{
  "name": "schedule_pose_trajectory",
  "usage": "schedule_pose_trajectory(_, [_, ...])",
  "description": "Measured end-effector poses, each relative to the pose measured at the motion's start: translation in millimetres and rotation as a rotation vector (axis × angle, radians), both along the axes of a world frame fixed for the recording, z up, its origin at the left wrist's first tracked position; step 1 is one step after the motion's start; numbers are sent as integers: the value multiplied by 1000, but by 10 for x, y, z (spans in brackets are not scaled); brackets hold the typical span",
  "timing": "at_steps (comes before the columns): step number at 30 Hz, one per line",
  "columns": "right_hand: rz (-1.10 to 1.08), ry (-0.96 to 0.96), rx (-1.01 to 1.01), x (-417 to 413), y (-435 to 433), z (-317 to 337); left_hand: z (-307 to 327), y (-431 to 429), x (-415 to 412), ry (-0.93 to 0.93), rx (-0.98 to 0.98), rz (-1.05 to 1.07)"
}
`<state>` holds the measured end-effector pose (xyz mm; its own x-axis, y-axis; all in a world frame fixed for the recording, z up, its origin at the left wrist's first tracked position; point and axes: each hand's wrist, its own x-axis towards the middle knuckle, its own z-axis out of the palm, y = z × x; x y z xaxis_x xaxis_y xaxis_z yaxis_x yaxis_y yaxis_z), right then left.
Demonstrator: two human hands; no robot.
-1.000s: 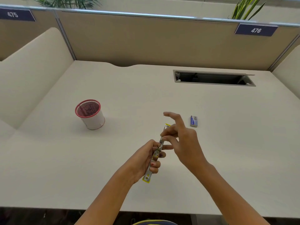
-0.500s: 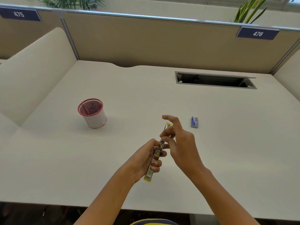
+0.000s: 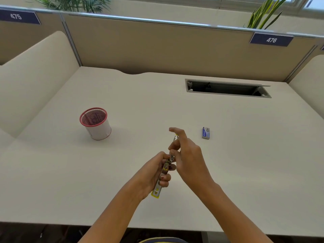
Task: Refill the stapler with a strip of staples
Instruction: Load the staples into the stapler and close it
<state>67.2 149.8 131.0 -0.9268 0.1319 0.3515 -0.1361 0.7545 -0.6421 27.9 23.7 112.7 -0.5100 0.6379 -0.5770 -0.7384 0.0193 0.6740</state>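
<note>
A slim yellow and metal stapler [image 3: 158, 187] is held above the desk, opened out long, its far metal end near my right fingers. My left hand [image 3: 154, 174] is wrapped around its middle. My right hand [image 3: 188, 155] pinches the metal part at the stapler's centre with thumb and fingers, the index finger stretched out. Whether a staple strip sits between those fingers is hidden. A small blue staple box [image 3: 205, 132] lies on the desk to the right of my hands.
A red-rimmed mesh pen cup [image 3: 95, 123] stands to the left on the beige desk [image 3: 245, 163]. An open cable slot [image 3: 228, 88] sits at the back right. Partition walls close the back and sides.
The hands and stapler keep nearly the same pose. The camera view has shifted a little, and my right fingers have closed slightly on the stapler's middle.
</note>
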Motion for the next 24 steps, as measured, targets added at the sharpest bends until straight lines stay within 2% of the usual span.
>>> schedule_pose_trajectory(9, [-65, 21, -97, -13, 34, -94, 28, 26, 20, -26, 4, 14])
schedule_pose_trajectory(14, [-49, 94, -166, -1, 90, -125, 36, 41, 23, -81, 31, 20])
schedule_pose_trajectory(16, [-36, 116, -139, 27, 109, -121, 46, 42, 21, -137, 33, 27])
schedule_pose_trajectory(19, [-54, 131, 5, 64, 127, -125, 37, 39, 4, -272, -28, 51])
schedule_pose_trajectory(24, [-32, 82, -11, 102, 108, -196, -19, 19, -8, -469, -47, 73])
